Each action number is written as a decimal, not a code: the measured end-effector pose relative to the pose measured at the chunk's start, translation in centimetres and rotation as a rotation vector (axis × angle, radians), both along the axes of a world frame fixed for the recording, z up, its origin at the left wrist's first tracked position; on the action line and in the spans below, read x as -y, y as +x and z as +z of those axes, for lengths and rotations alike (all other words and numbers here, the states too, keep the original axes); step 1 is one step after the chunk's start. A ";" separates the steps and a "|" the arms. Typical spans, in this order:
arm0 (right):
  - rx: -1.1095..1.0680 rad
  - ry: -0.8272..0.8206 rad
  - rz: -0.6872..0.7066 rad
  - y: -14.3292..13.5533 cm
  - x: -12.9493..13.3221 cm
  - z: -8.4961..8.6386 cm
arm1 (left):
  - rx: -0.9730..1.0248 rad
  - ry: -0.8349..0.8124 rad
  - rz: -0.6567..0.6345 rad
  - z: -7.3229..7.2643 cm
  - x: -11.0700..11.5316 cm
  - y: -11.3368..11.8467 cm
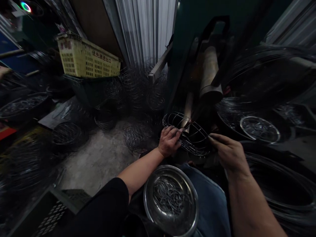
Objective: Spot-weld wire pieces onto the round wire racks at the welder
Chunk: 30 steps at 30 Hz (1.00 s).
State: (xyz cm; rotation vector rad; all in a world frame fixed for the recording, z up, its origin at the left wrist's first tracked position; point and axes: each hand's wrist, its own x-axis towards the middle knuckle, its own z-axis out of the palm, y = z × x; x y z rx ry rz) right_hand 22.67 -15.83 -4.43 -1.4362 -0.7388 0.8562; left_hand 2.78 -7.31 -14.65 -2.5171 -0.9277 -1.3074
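A round wire frame [196, 152], built of rings joined by curved wires, is held at the machine in front of me. My left hand [169, 141] grips its left side with the fingers curled over the wires. On the opposite side my right hand [229, 149] pinches the edge of the frame between thumb and fingers. A slim metal rod [189, 107] of the machine reaches down to the frame, below a thick metal cylinder [209, 70]. Below my hands, at my lap, a steel bowl [147, 210] contains many loose bent wire pieces [169, 196].
Black tubs with wire coils [278, 200] and a shiny round dish [260, 129] stand at right. Dark wire frames [137, 135] lie on the concrete floor [98, 158]. A yellow crate [89, 59] sits at back left, a dark crate [51, 217] at lower left.
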 end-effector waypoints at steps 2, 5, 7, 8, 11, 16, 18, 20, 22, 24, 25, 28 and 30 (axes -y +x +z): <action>-0.068 -0.034 0.011 -0.4 0.2 0.5 | 0.007 0.012 0.017 0.0 0.2 0.1; -0.096 -0.068 -0.002 -0.6 0.5 1.1 | 0.044 0.002 0.041 0.0 0.3 0.4; -0.071 -0.074 0.005 -0.3 1.0 1.3 | 0.071 -0.021 0.028 0.0 0.2 0.5; -0.059 -0.081 0.024 -0.1 1.3 1.3 | 0.081 -0.036 0.005 0.0 0.1 0.5; -0.026 -0.134 0.098 0.6 2.4 1.2 | 0.129 -0.068 -0.083 -0.3 -0.1 0.1; 0.100 -0.136 0.117 0.9 3.3 1.1 | 0.223 -0.132 -0.095 -1.4 0.2 -0.6; 0.161 -0.114 0.096 0.7 2.9 1.3 | 0.225 -0.198 -0.081 -1.5 0.1 -0.5; 0.215 -0.085 0.059 0.5 2.1 1.5 | 0.237 -0.249 -0.058 -1.4 -0.3 -0.2; 0.267 -0.044 0.031 0.5 1.0 1.5 | 0.254 -0.279 -0.038 -1.2 -0.7 0.0; 0.319 -0.004 0.025 0.5 -0.1 1.3 | 0.262 -0.300 -0.020 -1.0 -1.2 0.3; 0.340 0.012 0.027 0.6 -0.5 1.1 | 0.261 -0.307 -0.009 -1.0 -1.3 0.3; 0.359 0.033 0.016 0.8 -1.1 0.6 | 0.260 -0.307 0.009 -1.1 -1.4 0.5; 0.328 0.018 0.008 1.0 -0.8 0.7 | 0.265 -0.316 -0.004 -1.2 -1.1 0.6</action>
